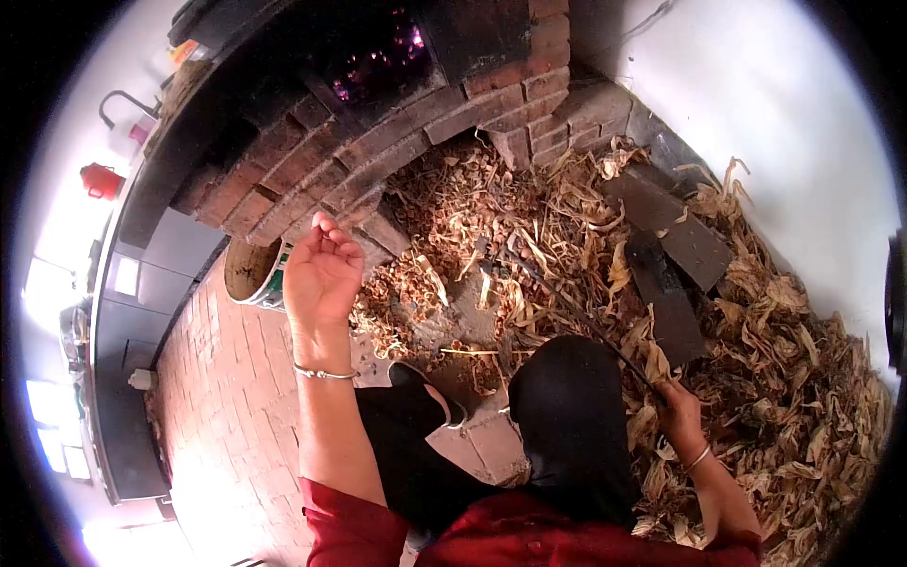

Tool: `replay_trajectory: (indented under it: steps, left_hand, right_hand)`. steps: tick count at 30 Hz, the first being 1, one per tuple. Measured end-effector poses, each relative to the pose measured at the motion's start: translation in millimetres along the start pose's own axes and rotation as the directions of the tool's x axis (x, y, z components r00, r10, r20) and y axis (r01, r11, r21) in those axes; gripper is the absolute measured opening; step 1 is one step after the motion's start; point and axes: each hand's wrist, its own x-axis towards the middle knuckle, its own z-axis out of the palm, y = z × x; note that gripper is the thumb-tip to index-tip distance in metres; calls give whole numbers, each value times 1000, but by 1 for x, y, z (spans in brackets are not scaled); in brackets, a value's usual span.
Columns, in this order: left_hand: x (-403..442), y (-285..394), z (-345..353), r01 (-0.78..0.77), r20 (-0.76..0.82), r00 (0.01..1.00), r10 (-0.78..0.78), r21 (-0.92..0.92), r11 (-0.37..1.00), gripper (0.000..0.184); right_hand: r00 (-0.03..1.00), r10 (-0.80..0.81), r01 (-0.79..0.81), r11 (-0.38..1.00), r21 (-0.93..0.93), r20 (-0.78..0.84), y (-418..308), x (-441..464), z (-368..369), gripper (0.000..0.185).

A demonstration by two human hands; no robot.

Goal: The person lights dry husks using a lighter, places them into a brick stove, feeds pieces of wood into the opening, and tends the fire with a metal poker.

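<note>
My left hand [324, 274] is raised in front of the brick stove [326, 170], palm turned up and fingers loosely curled, with nothing visible in it. Low on the right, my right hand [680, 416] is wrapped around the near end of a long thin dark rod [590, 323]. The rod slants away to the upper left, over dry husks and shavings [463, 213]. Its far end is hard to make out among them. Embers [383, 61] glow in the stove's opening, above and beyond my left hand.
Dry corn husks [765, 406] are heaped on the right, by a white wall [765, 104]. Dark boards [666, 227] lie among them. A bucket [253, 269] stands beside the stove on the brick floor [217, 378]. Cabinets [142, 302] line the left, and a red pot [101, 180] is above.
</note>
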Motion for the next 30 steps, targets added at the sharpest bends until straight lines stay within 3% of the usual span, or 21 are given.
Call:
replay_trajectory:
  steps: [2,8,10,13,17,23,25,29,30]
  left_hand:
    - [-1,0,1,-9,-23,1000,9,13,1000,15]
    - [-5,4,3,-11,-17,1000,10,-25,1000,15]
    - [-4,7,0,-8,-9,1000,7,-27,1000,15]
    - [-7,9,-1,-6,-1,1000,6,-29,1000,15]
    - [-9,11,0,-17,13,1000,18,-22,1000,15]
    - [-9,12,-3,-27,8,1000,27,-8,1000,15]
    - [-10,12,-1,-26,-1,1000,26,-16,1000,15]
    - [-11,11,2,-30,-15,999,30,-6,1000,15]
    - [-10,10,1,-29,-17,999,29,-7,1000,15]
  right_hand:
    - [999,37,-37,999,11,17,5,5,11,36]
    - [998,-57,57,998,-20,-1,10,15,28,38]
    - [999,-33,33,997,-63,8,3,24,29,26]
    - [1000,9,-10,999,-40,-15,-7,31,31,37]
    - [997,80,-81,995,-52,-18,-8,41,35,36]
    - [997,-7,8,1000,10,-82,-2,44,39,40]
    - [984,170,-170,985,-1,53,-7,46,36,41]
    - [993,115,-115,992,-51,-3,-10,46,36,40]
    - [997,15,-22,995,-100,-73,-16,49,33,30]
